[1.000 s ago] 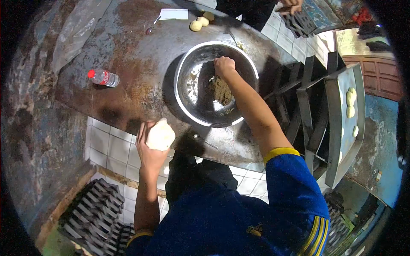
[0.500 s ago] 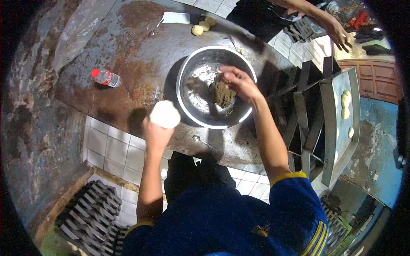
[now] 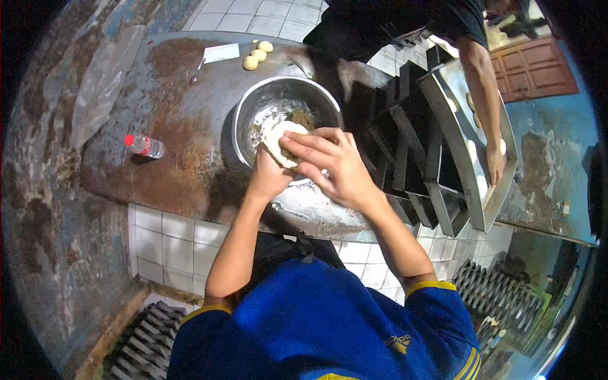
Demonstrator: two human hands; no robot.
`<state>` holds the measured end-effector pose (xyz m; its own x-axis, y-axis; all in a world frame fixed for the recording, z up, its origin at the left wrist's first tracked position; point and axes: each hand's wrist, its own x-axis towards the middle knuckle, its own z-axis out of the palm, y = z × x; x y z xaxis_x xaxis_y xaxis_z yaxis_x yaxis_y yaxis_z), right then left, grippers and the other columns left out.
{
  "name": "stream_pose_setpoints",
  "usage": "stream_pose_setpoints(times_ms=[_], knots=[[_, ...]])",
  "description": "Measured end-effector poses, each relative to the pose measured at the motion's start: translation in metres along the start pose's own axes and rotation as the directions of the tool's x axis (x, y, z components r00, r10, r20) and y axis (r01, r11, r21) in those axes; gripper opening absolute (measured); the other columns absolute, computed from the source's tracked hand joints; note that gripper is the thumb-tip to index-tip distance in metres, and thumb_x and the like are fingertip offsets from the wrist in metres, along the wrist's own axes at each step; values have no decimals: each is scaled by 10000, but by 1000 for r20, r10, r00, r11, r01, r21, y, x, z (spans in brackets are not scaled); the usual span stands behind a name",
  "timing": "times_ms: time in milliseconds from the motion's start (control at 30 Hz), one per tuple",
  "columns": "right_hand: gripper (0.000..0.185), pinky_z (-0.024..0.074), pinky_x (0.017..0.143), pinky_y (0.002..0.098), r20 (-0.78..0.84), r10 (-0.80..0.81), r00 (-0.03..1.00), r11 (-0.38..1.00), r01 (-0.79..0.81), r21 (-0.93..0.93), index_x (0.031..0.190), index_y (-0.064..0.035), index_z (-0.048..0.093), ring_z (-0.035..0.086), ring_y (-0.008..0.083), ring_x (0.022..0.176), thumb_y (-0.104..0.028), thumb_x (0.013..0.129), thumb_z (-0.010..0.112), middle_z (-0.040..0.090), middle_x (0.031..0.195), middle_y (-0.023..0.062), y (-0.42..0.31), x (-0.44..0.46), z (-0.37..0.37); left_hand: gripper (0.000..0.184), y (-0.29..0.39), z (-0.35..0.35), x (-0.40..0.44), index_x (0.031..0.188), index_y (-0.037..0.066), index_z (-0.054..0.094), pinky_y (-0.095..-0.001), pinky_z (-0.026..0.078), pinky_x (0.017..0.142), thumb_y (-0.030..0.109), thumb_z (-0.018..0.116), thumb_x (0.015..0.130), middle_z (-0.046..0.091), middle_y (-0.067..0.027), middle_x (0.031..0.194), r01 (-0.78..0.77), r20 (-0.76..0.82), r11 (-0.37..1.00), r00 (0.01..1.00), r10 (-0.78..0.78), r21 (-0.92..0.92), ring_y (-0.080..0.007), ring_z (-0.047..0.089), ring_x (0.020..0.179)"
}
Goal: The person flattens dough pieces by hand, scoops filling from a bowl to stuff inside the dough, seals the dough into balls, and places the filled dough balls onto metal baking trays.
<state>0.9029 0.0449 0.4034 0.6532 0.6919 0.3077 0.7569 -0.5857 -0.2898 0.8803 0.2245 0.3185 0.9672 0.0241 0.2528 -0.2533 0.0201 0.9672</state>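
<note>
A flat round of pale dough (image 3: 283, 140) lies in my left hand (image 3: 271, 174), held over the near side of a large metal bowl (image 3: 244, 104). The left fingers curl beneath the dough and are mostly hidden. My right hand (image 3: 335, 163) is over the dough from the right, its fingers stretched out and their tips touching the dough's face. Part of a brown crumbly filling (image 3: 300, 118) shows in the bowl behind the dough. Whether any filling lies on the dough is hidden by my right fingers.
Several dough balls (image 3: 258, 56), a white paper (image 3: 221, 52) and a spoon (image 3: 196, 75) lie at the table's back. A bottle (image 3: 144, 146) lies left; another spoon (image 3: 290, 211) is near the front edge. Another person's arm (image 3: 486, 104) reaches over a tray (image 3: 453, 136) on stacked trays.
My left hand has carried the dough right to the bowl, and my right hand has left the filling and come onto the dough. The other person's arm now reaches over the tray.
</note>
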Motion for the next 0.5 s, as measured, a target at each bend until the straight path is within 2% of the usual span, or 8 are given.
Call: stream_pose_setpoints(times_ms=[67, 133, 200, 267, 333, 367, 400, 500], knots=[[485, 448, 1073, 432, 44, 102, 994, 886, -111, 450, 1437, -150, 654, 596, 305, 1226, -305, 980, 704, 662, 1407, 102, 17, -8, -11, 448, 10, 1, 0, 1184, 7, 681, -382, 575, 852, 116, 872, 794, 757, -92, 1046, 168, 103, 985, 980, -170, 26, -222, 721, 955], [747, 446, 1112, 491, 5, 120, 993, 924, -113, 364, 1482, -115, 604, 529, 382, 1335, -413, 842, 845, 575, 1455, 171, 2, -1, -40, 381, 17, 3, 1, 1119, 13, 704, -391, 584, 821, 148, 865, 801, 770, -95, 988, 66, 111, 998, 992, -66, 10, -244, 741, 896], [891, 423, 1151, 496, 75, 115, 990, 916, -135, 378, 1488, -74, 592, 492, 389, 1383, -416, 735, 926, 546, 1496, 172, -8, 0, -45, 463, 38, -1, 7, 1202, 3, 675, -407, 571, 893, 197, 842, 817, 757, -146, 1097, 129, 363, 966, 909, -205, 224, -277, 735, 1014], [883, 483, 1077, 491, 44, 90, 995, 933, -100, 347, 1459, -77, 618, 568, 379, 1294, -393, 703, 948, 604, 1392, 163, -5, 0, -47, 490, 57, 2, 9, 1171, 11, 695, -416, 576, 879, 260, 870, 787, 768, -168, 1073, 138, 375, 955, 898, -233, 263, -307, 752, 1002], [787, 543, 976, 448, 242, 140, 960, 879, -233, 415, 1394, -76, 674, 661, 332, 1155, -333, 706, 956, 651, 1252, 149, -2, 2, -58, 373, 66, -1, 13, 1065, 42, 735, -432, 586, 819, 231, 872, 774, 780, -181, 973, 64, 409, 932, 886, -217, 356, -341, 771, 939], [591, 575, 856, 391, 146, 158, 977, 853, -210, 477, 1275, -62, 748, 713, 264, 981, -256, 749, 934, 680, 1074, 124, -3, 2, -60, 454, 71, -4, 12, 1148, 29, 703, -420, 578, 870, 221, 880, 777, 778, -174, 1044, 122, 434, 917, 852, -294, 381, -305, 762, 982], [591, 575, 856, 391, 141, 158, 977, 854, -207, 478, 1275, -62, 748, 713, 264, 981, -256, 749, 934, 680, 1074, 124, -2, 0, -61, 454, 69, -7, 10, 1148, 29, 703, -420, 578, 870, 221, 880, 777, 778, -174, 1044, 118, 435, 916, 852, -292, 383, -305, 762, 982], [304, 586, 748, 375, 21, 251, 968, 801, -220, 557, 1129, -42, 777, 738, 279, 826, -150, 852, 844, 702, 955, 133, 0, -8, -54, 641, 68, -9, 3, 1352, -2, 574, -349, 529, 986, 195, 890, 830, 703, -106, 1226, 243, 495, 968, 834, -243, 67, -165, 659, 1119]])
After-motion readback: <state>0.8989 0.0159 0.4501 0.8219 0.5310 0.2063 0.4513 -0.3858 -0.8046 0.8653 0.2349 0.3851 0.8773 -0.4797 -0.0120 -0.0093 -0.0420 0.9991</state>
